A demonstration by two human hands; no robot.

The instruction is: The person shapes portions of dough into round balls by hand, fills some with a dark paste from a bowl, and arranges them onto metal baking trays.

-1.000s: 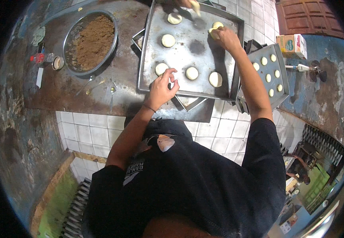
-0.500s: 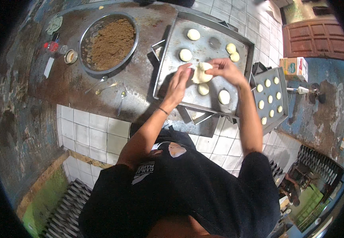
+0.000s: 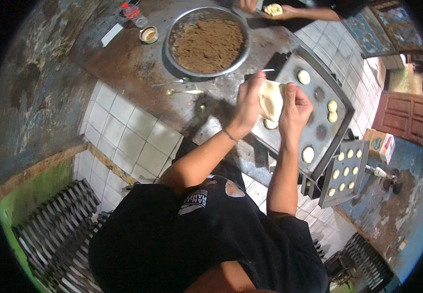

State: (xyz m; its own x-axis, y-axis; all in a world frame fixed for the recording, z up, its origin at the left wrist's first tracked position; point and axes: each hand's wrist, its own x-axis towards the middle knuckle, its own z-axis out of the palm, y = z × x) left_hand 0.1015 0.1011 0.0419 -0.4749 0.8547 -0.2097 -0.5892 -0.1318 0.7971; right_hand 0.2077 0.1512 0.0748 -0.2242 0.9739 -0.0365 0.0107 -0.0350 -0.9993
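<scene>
My left hand [image 3: 248, 102] and my right hand [image 3: 295, 108] grip opposite sides of a flattened, stretched piece of pale dough [image 3: 271, 100], held up over the large metal baking tray [image 3: 289, 139]. My thumbs press on its edges. On that tray lie several pale dough rounds [image 3: 303, 76], two of them touching at the right side, along with dark stains. Part of a round under the held dough is hidden. A large steel bowl of crumbly brown mixture [image 3: 206, 44] stands on the table to the upper left of my hands, with spoons [image 3: 184, 92] beside it.
A co-worker's hand [image 3: 284, 13] holds filled dough [image 3: 273, 10] at the top. A smaller tray [image 3: 327, 194] of small rounds rests on stacked trays at right, beside a cardboard box [image 3: 377, 144]. A bottle [image 3: 133, 14], small cup [image 3: 148, 34] and worn table [image 3: 109, 58] are at upper left.
Both hands came together on a dough round, lifted it and stretched it flatter. The view has swung, so tray and bowl appear further right. More of the co-worker's arms now shows.
</scene>
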